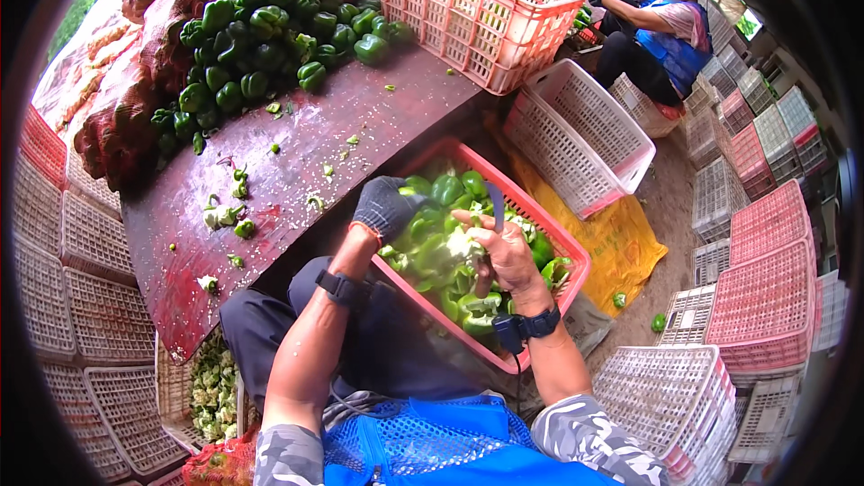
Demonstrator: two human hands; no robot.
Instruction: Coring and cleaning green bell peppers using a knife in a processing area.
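My right hand (508, 256), bare, is closed around a knife (497, 204), its narrow grey blade pointing away from me. A pale green pepper core (462, 243) shows at its fingertips. My left hand (387, 207), in a dark grey knit glove, hovers over the left side of a red plastic crate (573, 283); its fingertips are smeared by motion. Green bell peppers, whole and cut open, fill the crate, among them a cut pepper (479, 306) with pale flesh showing. Blurred pepper pieces lie below the glove.
A sloping table (360, 130) at the left bears a heap of bell peppers (256, 45), red mesh sacks (117, 126) and scraps. Crates stand ahead, including a pink crate (477, 13) and a white crate (576, 148). More stacks line both sides. A co-worker (666, 36) sits far right.
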